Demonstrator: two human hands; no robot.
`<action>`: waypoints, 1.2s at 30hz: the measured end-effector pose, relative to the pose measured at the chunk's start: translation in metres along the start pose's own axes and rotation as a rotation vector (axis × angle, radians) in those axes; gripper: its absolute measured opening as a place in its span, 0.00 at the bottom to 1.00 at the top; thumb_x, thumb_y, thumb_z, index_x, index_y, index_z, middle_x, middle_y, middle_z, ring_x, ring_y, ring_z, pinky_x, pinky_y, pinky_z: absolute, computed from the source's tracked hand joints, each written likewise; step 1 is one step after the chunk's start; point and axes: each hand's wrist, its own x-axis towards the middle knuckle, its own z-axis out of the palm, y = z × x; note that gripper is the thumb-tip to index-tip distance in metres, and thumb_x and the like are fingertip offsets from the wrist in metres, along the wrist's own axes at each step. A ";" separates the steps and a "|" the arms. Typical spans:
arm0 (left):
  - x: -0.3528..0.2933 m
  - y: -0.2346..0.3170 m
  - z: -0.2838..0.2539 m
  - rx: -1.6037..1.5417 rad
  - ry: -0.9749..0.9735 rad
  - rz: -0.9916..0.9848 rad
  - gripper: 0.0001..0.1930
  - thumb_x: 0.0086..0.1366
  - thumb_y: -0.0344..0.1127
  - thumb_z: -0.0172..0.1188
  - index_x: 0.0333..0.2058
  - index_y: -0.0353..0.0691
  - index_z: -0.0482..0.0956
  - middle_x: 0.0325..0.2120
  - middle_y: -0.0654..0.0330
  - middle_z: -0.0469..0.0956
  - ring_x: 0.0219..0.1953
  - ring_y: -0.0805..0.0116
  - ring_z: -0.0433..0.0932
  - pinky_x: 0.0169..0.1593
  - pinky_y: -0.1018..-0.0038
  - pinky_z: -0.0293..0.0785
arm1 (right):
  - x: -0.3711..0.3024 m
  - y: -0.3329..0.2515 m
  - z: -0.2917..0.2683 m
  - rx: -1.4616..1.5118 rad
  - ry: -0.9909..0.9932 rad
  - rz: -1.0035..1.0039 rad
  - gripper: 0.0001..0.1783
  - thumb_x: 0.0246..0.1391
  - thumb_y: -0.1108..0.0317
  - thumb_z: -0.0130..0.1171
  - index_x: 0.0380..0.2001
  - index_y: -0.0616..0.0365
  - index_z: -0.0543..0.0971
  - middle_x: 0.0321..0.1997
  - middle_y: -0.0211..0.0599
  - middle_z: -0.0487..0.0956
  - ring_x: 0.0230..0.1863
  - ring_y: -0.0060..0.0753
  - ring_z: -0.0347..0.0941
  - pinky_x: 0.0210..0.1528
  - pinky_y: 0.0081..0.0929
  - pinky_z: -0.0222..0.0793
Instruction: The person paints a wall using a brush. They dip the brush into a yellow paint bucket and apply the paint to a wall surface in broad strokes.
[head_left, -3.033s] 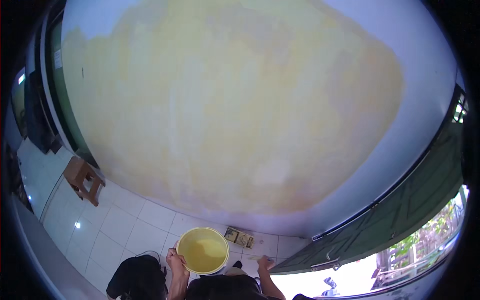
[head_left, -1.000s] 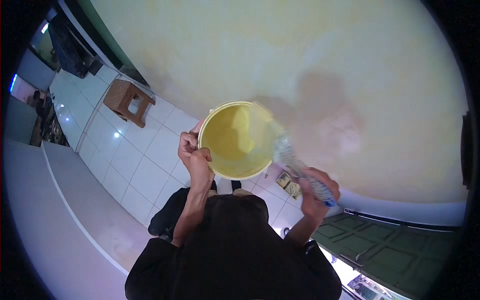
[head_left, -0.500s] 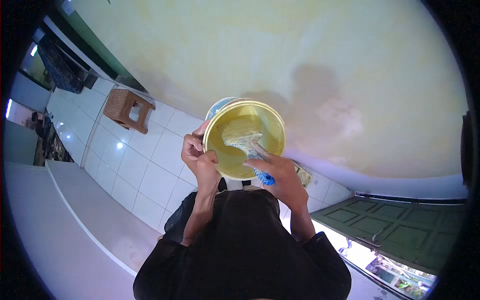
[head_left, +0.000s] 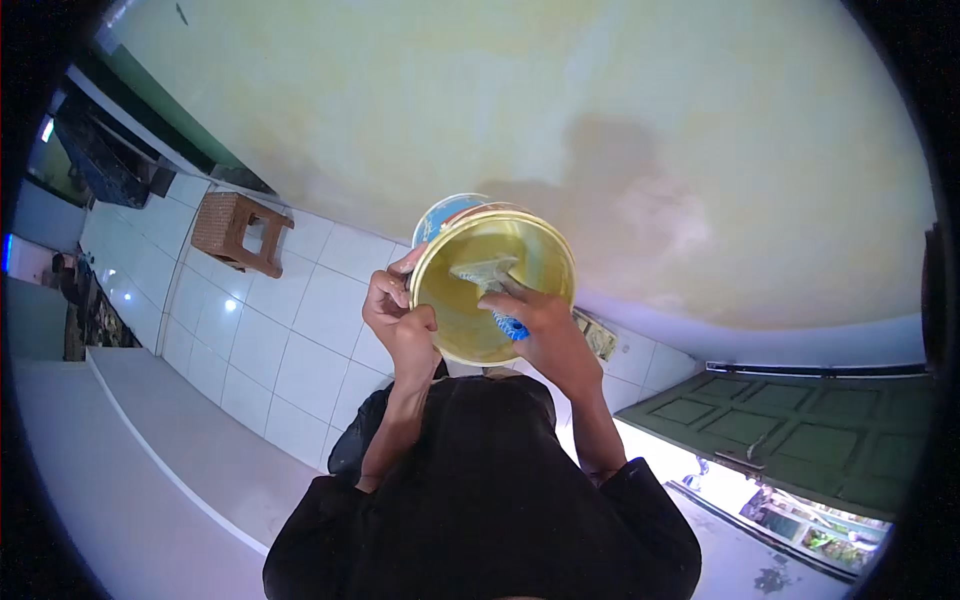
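One yellow bucket [head_left: 541, 252] — left grip [head_left: 403, 325] clasping its rim, one brush [head_left: 486, 268] — right grip [head_left: 553, 332] clasping its handle, one stool [head_left: 221, 228]

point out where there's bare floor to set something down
The widest bare patch is the white floor seen between the stool and the bucket, along the wall. A smaller one lies between the small yellowish thing and the green door. It is crowded at the bucket: the left hand grips it, and the right hand holds the brush inside.
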 end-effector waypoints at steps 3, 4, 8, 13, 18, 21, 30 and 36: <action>0.000 0.003 0.004 0.014 -0.028 0.003 0.17 0.28 0.13 0.38 0.21 0.39 0.55 0.45 0.36 0.74 0.49 0.58 0.73 0.54 0.70 0.66 | 0.005 0.001 0.002 0.051 0.077 -0.022 0.25 0.37 0.80 0.62 0.43 0.52 0.78 0.55 0.52 0.73 0.49 0.54 0.74 0.52 0.38 0.69; 0.000 0.006 0.006 0.014 -0.034 -0.002 0.17 0.28 0.13 0.38 0.21 0.39 0.55 0.45 0.36 0.74 0.49 0.58 0.73 0.54 0.70 0.66 | 0.008 -0.002 0.001 0.051 0.082 -0.016 0.25 0.37 0.80 0.62 0.43 0.52 0.78 0.55 0.52 0.73 0.49 0.54 0.74 0.52 0.38 0.69; 0.002 0.012 0.008 0.004 -0.053 -0.028 0.16 0.29 0.13 0.38 0.21 0.40 0.55 0.46 0.36 0.74 0.48 0.58 0.73 0.53 0.70 0.67 | 0.011 -0.014 0.000 0.051 0.028 0.030 0.25 0.36 0.83 0.59 0.43 0.54 0.79 0.54 0.54 0.74 0.48 0.55 0.74 0.52 0.38 0.69; -0.001 0.012 0.007 0.035 -0.039 -0.065 0.16 0.30 0.13 0.38 0.21 0.40 0.54 0.47 0.38 0.73 0.47 0.60 0.73 0.53 0.71 0.67 | 0.004 -0.018 -0.001 0.098 -0.060 0.037 0.26 0.33 0.85 0.56 0.42 0.56 0.79 0.50 0.57 0.75 0.46 0.56 0.74 0.52 0.38 0.68; 0.001 0.014 0.009 0.058 -0.071 -0.081 0.16 0.30 0.12 0.37 0.20 0.40 0.55 0.45 0.39 0.74 0.47 0.62 0.73 0.52 0.74 0.66 | 0.014 -0.018 -0.006 0.094 -0.036 0.026 0.27 0.32 0.86 0.55 0.42 0.57 0.79 0.49 0.57 0.75 0.45 0.55 0.74 0.51 0.38 0.69; 0.000 0.020 0.011 0.037 -0.067 -0.121 0.16 0.29 0.12 0.37 0.20 0.40 0.55 0.45 0.38 0.74 0.48 0.61 0.73 0.52 0.74 0.66 | 0.025 -0.010 -0.007 0.080 -0.015 0.004 0.27 0.31 0.86 0.57 0.42 0.56 0.80 0.50 0.58 0.75 0.47 0.55 0.74 0.51 0.37 0.70; 0.003 0.012 0.009 0.122 0.006 -0.041 0.13 0.31 0.15 0.40 0.19 0.40 0.55 0.46 0.39 0.75 0.47 0.61 0.73 0.50 0.73 0.67 | 0.011 0.003 -0.010 0.076 0.000 -0.054 0.24 0.33 0.86 0.59 0.40 0.58 0.79 0.47 0.49 0.78 0.55 0.50 0.71 0.52 0.38 0.70; 0.004 0.003 0.001 0.182 0.029 0.064 0.14 0.30 0.15 0.40 0.19 0.40 0.56 0.45 0.39 0.75 0.49 0.60 0.73 0.54 0.70 0.65 | -0.014 0.006 -0.014 0.017 -0.087 -0.052 0.25 0.39 0.79 0.60 0.46 0.52 0.76 0.57 0.56 0.70 0.50 0.54 0.73 0.50 0.42 0.70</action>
